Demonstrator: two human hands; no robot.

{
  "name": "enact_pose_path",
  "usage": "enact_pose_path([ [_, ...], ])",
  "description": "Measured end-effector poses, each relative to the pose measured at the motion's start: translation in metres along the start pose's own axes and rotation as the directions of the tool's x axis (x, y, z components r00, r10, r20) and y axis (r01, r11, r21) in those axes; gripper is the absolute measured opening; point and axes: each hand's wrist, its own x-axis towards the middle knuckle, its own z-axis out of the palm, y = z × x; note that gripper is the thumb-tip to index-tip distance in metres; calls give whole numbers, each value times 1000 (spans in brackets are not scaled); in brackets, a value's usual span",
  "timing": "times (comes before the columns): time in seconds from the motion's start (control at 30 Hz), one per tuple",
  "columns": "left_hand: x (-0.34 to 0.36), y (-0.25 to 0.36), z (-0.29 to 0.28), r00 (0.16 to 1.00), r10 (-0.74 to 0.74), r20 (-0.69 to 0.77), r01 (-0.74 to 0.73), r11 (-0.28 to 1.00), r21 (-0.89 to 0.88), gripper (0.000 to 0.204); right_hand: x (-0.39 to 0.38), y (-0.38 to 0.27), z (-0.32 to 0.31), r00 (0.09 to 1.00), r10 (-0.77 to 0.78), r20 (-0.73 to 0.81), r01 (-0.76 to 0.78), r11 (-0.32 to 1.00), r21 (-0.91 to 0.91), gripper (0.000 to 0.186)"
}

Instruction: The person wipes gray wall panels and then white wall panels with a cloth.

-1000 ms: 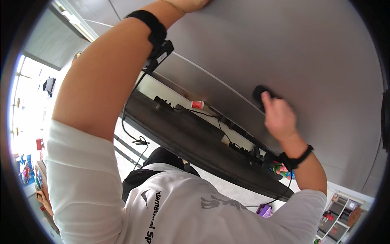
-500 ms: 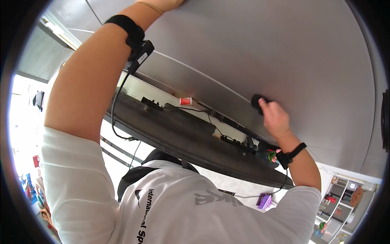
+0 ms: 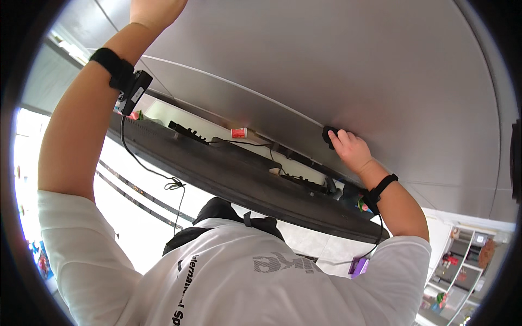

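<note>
My right hand (image 3: 350, 151) is closed around a small black pad (image 3: 328, 137), possibly a cloth or sponge, and holds it against the smooth grey wall panel (image 3: 337, 65). The pad rests near a thin pale seam running across the panels. My left hand (image 3: 157, 11) is raised to the top edge of the picture beside the same grey surface. Its fingers are mostly cut off, so I cannot see what they do. Both wrists wear black straps; a small black device (image 3: 136, 92) with a cable hangs at the left one.
Between my body and the wall stands a long black panel like a television (image 3: 217, 165), with cables behind it. A red-and-white container (image 3: 239, 133) sits on the ledge behind. A purple box (image 3: 358, 267) lies lower right, near a white shelf unit (image 3: 462, 261).
My right hand and the black pad have shifted slightly left along the wall. My left arm has swung further left in view, and the whole view has shifted a little.
</note>
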Motion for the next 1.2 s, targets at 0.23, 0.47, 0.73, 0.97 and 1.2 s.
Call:
enact_pose_path([
  [0.23, 48, 91, -62, 919, -337, 203, 370, 917, -150, 58, -17, 50, -107, 812, 178, -556, -169, 983, 68, 54],
  [0.47, 87, 272, -22, 978, -157, 139, 134, 978, 162, 60, -49, 62, -90, 809, 89, -580, -84, 996, 36, 46],
  [0.73, 114, 393, 31, 675, -738, 8, 723, 660, -205, 84, -100, 49, 8, 933, -10, -360, 31, 998, 53, 43],
  [0.97, 102, 374, 49, 724, -635, -270, 621, 770, -144, 81, -114, 98, -132, 589, 306, -748, -256, 948, 187, 53],
  [1.2, 101, 374, 57, 748, -583, -318, 574, 808, -132, 77, -126, 52, -12, 798, 263, -542, -199, 964, 174, 47],
])
